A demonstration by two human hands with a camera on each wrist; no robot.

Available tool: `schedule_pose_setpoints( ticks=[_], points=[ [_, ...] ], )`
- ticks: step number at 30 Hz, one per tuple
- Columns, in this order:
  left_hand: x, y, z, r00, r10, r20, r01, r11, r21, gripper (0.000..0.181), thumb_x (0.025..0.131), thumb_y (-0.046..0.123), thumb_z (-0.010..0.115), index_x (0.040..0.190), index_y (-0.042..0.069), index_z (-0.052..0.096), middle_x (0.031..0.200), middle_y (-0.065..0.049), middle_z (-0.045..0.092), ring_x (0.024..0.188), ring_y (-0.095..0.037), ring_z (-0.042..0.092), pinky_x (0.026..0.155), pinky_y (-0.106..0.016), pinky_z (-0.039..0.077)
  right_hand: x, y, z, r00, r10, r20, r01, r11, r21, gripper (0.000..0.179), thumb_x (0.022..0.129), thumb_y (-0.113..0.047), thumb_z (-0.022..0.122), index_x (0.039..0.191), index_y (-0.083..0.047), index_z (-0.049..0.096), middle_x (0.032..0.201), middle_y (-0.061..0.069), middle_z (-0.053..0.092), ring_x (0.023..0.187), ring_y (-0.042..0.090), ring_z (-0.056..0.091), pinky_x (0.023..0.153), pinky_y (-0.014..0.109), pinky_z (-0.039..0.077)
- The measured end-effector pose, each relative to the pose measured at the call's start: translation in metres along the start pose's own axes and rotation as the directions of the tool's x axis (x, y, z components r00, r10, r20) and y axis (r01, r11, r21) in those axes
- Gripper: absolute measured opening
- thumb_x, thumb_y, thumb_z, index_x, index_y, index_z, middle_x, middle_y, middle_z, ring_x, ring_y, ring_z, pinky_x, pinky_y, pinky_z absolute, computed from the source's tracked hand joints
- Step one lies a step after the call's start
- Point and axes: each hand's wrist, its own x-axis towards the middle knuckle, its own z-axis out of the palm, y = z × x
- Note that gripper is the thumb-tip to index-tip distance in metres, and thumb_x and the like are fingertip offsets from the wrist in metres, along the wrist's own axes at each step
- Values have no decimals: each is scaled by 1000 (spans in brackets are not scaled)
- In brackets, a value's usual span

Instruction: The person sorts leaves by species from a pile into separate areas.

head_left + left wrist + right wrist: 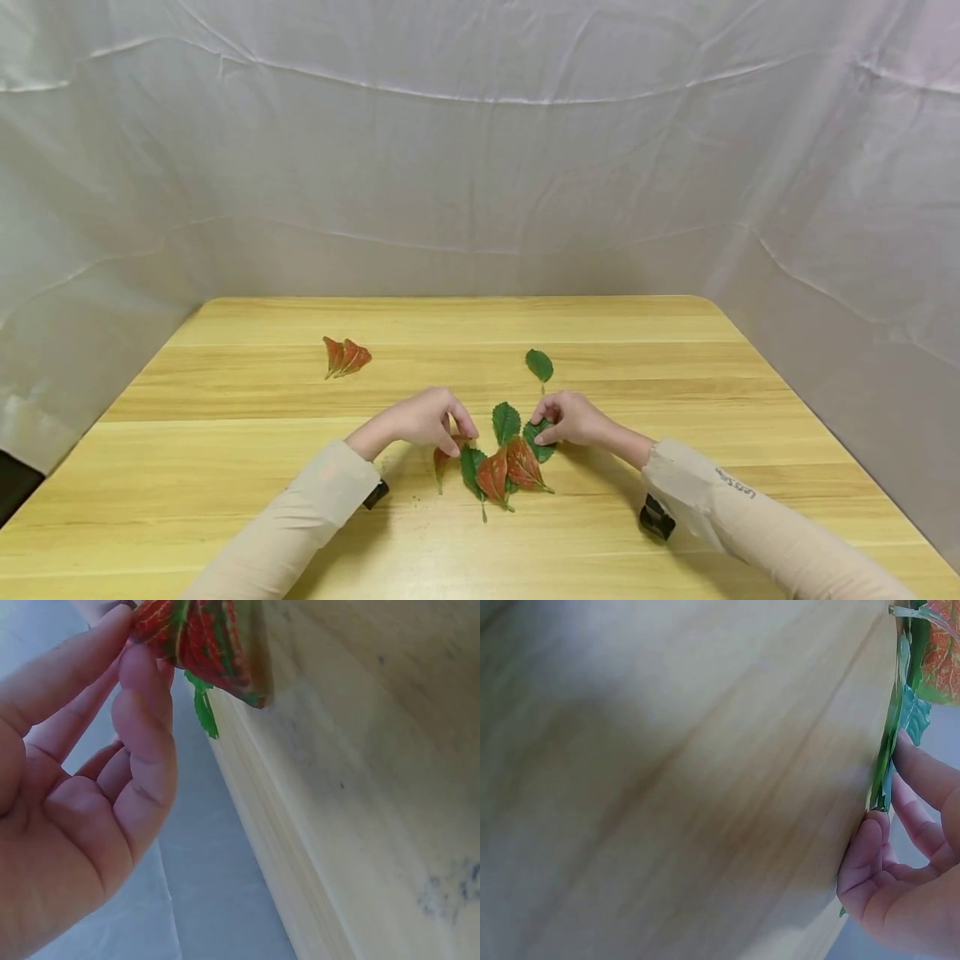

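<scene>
Between thumb and fingertips, my left hand (431, 419) pinches a red leaf with green edges (202, 637), which hangs tilted at the left side of a small leaf cluster. My right hand (573, 421) grips a dark green serrated leaf (540, 448) by its edge, at the cluster's right side. In the right wrist view that green leaf (885, 761) appears nearly edge-on along the table. Between the hands lie two red leaves (492, 477), overlapping green ones. One green leaf (506, 422) points away at the back; another green leaf (470, 468) lies beside the left fingertips.
The wooden table (225, 517) has a pair of overlapping red leaves (347, 358) at its far left. A single green leaf (539, 365) lies beyond my right hand. Pale hanging sheets (480, 183) enclose the back and sides.
</scene>
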Motion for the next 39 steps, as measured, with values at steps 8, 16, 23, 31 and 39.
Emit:
schedule_pose_setpoints(
  ticks=[8, 16, 23, 31, 39],
  points=[
    [2, -1, 3, 1000, 7, 11, -8, 1000, 30, 22, 69, -9, 71, 90, -4, 69, 87, -10, 67, 59, -5, 58, 56, -19, 48, 0, -3, -2, 1000, -3, -2, 3, 1000, -6, 18, 69, -2, 75, 82, -1, 63, 68, 0, 48, 64, 13, 42, 59, 27, 39],
    [4, -4, 7, 997, -74, 34, 74, 997, 16, 17, 68, -7, 72, 85, -4, 69, 64, 1, 56, 54, -5, 47, 46, -24, 48, -1, -2, 0, 1000, 3, -4, -3, 1000, 2, 18, 69, -2, 75, 81, -1, 62, 68, 0, 48, 64, 13, 41, 58, 27, 39],
    [3, -5, 7, 991, -125, 44, 125, 992, -16, 20, 69, -10, 70, 89, -5, 69, 65, -1, 54, 55, -6, 48, 49, -24, 50, -1, -1, 0, 1000, 12, -23, -12, 1000, -5, 19, 68, -2, 75, 82, -1, 63, 69, 1, 49, 64, 13, 42, 59, 27, 39],
    [3, -6, 8, 985, -160, 67, 161, 987, -16, 24, 70, -12, 68, 92, -4, 69, 68, -2, 54, 60, -6, 47, 52, -23, 50, -2, 0, -1, 994, 57, -91, -54, 998, 33, 21, 66, 4, 74, 84, 0, 64, 77, 3, 53, 69, 15, 47, 61, 28, 42],
    [2, -7, 7, 986, -143, 91, 146, 989, -26, 26, 70, -13, 67, 95, -5, 68, 62, 0, 51, 54, -5, 44, 52, -24, 50, -5, 1, -8, 988, 94, -126, -68, 978, 199, 22, 70, 6, 69, 91, 6, 62, 81, 8, 56, 70, 17, 51, 58, 29, 48]
  ],
)
